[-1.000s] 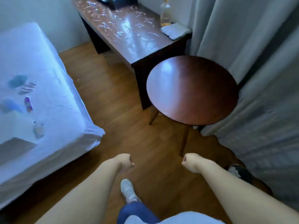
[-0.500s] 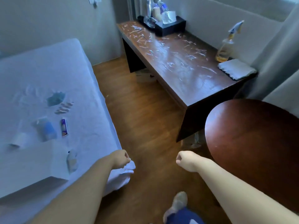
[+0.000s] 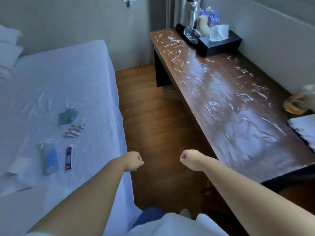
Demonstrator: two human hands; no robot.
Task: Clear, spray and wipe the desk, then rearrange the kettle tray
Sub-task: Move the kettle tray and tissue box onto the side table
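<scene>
The dark wooden desk [image 3: 226, 106] runs along the right wall, its top streaked with white smears. At its far end a black kettle tray [image 3: 180, 31] carries a steel kettle [image 3: 190, 11], water bottles [image 3: 212, 17] and a black tissue box [image 3: 221, 44]. A spray bottle [image 3: 300, 101] and a folded white cloth [image 3: 305, 128] lie at the desk's near right end, both cut by the frame edge. My left hand [image 3: 133, 161] and my right hand [image 3: 189, 159] are curled into fists over the floor, holding nothing.
A white bed [image 3: 56, 92] fills the left, carrying a teal packet [image 3: 67, 116], sachets [image 3: 74, 130], a blue bottle [image 3: 50, 158], a tube [image 3: 69, 157] and a paper roll [image 3: 17, 165]. Wooden floor [image 3: 153, 116] forms a narrow aisle between bed and desk.
The view has swung left and up from the round side table to the full desk and the bed. Both fists stay curled in front of me.
</scene>
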